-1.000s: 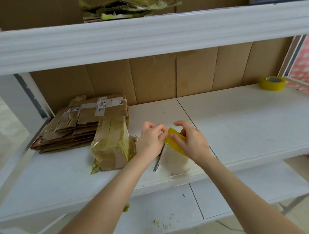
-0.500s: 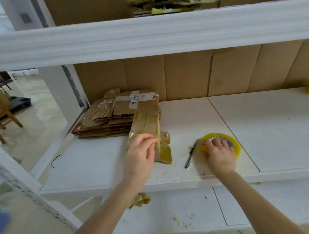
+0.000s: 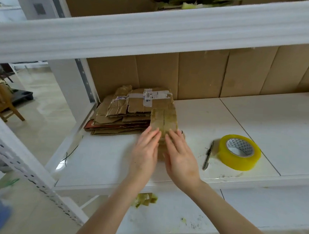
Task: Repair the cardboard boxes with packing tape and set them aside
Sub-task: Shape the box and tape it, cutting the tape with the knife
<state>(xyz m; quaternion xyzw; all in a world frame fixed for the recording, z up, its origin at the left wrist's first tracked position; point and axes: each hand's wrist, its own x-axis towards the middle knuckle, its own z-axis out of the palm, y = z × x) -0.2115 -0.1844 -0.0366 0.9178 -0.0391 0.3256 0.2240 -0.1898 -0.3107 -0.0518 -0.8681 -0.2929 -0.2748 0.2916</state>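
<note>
A person is standing at a white metal shelf (image 3: 251,120), looking down at both bare hands. The left hand (image 3: 145,153) and the right hand (image 3: 182,157) are lying side by side near the shelf's front edge, left of its middle. Both are open and flat with straight fingers, gripping nothing. Their fingertips are pressing on a small flattened cardboard box (image 3: 164,118) wrapped in yellowish packing tape. The hands are covering its near end.

This taped box is leaning against the right side of a stack of flattened cardboard boxes (image 3: 121,115), which is sitting in the shelf's back left corner against a brown cardboard back panel (image 3: 199,76). The top piece of the stack is carrying a white shipping label (image 3: 151,96) with dark print that is too small to read, and a strip of clear tape is running across it.

To the right of the hands, close to the front edge, a roll of yellow packing tape (image 3: 239,153) is lying flat; its cardboard core is showing a grey triangle pattern with no readable brand. Between the roll and the right hand, a slim dark tool (image 3: 208,156) is lying — pen or knife, it cannot be told.

On the lower shelf board, a crumpled scrap of tape (image 3: 144,199) is lying just under the left forearm.
</note>
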